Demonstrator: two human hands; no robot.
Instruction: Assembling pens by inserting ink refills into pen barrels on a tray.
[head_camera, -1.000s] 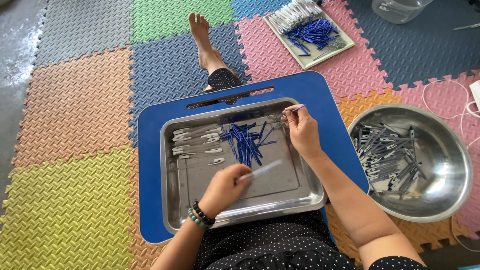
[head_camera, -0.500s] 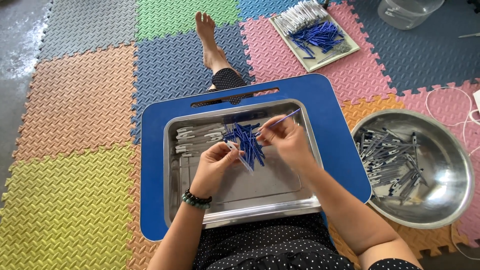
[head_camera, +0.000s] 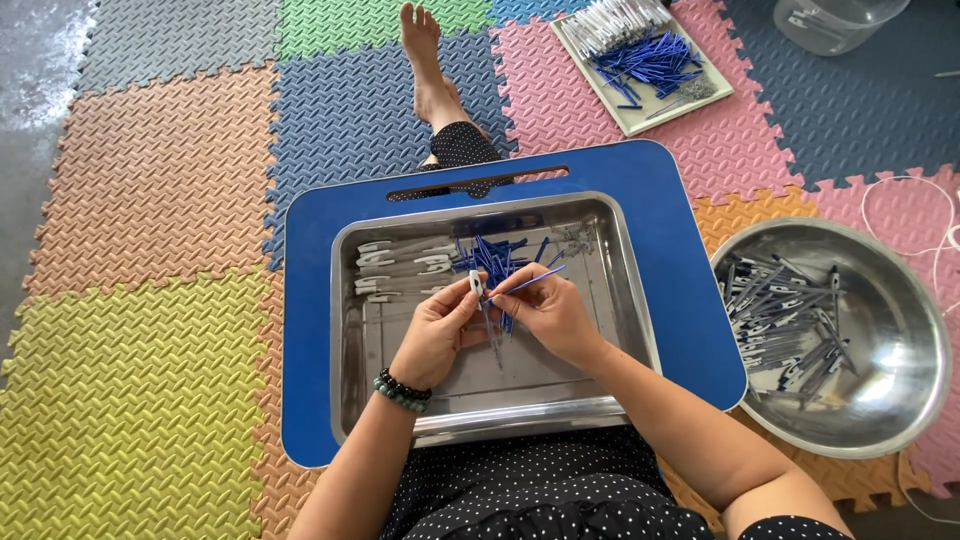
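Steel tray (head_camera: 370, 400) on the blue lap board now has both hands met at its centre, left hand (head_camera: 432, 335) fingers pinching a pale clip (head_camera: 477, 285), right hand (head_camera: 550, 315) fingers threading a blue rod (head_camera: 530, 280) into it.

— Is it bright here?

— Yes, soft daylight all over. The floor mats (head_camera: 150, 200) show clear colours.

— Any shiny spots?

— The steel tray (head_camera: 350, 330) and the steel bowl (head_camera: 900, 380) glint, and the bare floor (head_camera: 40, 60) at the top left glares white.

— Shadows?

— Only faint ones under the hands.

— Is it sharp?

— Mostly. The edges bend a little.
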